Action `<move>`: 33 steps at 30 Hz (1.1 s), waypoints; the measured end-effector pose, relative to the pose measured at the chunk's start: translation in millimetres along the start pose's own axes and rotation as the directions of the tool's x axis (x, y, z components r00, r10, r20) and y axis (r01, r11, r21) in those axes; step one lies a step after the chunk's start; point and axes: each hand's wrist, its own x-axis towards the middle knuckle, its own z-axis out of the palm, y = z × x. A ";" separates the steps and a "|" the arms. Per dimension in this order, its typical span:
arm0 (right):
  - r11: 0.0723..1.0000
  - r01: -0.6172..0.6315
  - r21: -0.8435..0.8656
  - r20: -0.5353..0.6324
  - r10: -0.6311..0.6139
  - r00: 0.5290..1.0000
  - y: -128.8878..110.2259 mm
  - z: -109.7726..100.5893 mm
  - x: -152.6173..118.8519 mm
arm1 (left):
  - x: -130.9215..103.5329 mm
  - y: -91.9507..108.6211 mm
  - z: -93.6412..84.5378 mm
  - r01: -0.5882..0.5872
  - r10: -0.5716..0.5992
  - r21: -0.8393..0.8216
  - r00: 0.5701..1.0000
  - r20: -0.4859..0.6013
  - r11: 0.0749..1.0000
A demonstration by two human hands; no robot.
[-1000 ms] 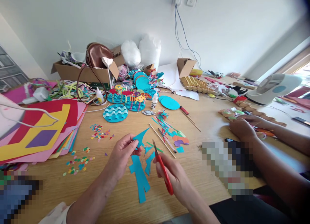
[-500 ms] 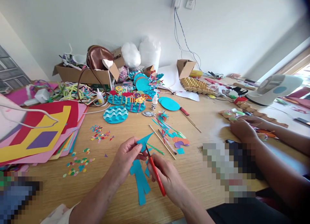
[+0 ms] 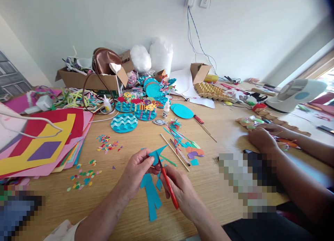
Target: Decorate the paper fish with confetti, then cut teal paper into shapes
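My left hand [image 3: 141, 164] pinches a small pointed piece of blue paper [image 3: 159, 151] between thumb and fingers. Red-handled scissors [image 3: 169, 189] are in my right hand [image 3: 179, 185], their blades at the lower edge of that piece. Below my hands, blue paper strips [image 3: 151, 199] lie on the wooden table [image 3: 104, 206]. Just beyond are thin sticks [image 3: 175, 152] and coloured paper scraps [image 3: 194, 152].
Stacked coloured paper [image 3: 47, 143] and scattered confetti [image 3: 85, 176] lie left. Glue bottles [image 3: 166, 109] and blue wavy discs [image 3: 124, 122] stand farther back. At right, another person's hands [image 3: 263, 138] work near a dark phone [image 3: 258, 168].
The blue paper and the scissors have shifted very slightly to the right with my hands. Both hands keep their grip.
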 end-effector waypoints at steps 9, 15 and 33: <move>0.999 0.010 0.037 -0.048 -0.008 0.999 9.3 6.1 0.0 | 0.7 1.9 1.2 0.049 -0.049 -0.020 0.999 -0.003 0.999; 0.995 -0.010 0.099 -0.010 0.011 1.000 5.2 3.9 -0.5 | -2.0 4.8 3.9 0.062 -0.062 0.015 0.998 0.025 0.998; 0.996 -0.025 0.086 0.068 0.019 0.997 15.7 3.2 -7.5 | -1.2 0.3 0.9 0.059 -0.059 -0.006 0.998 -0.004 0.998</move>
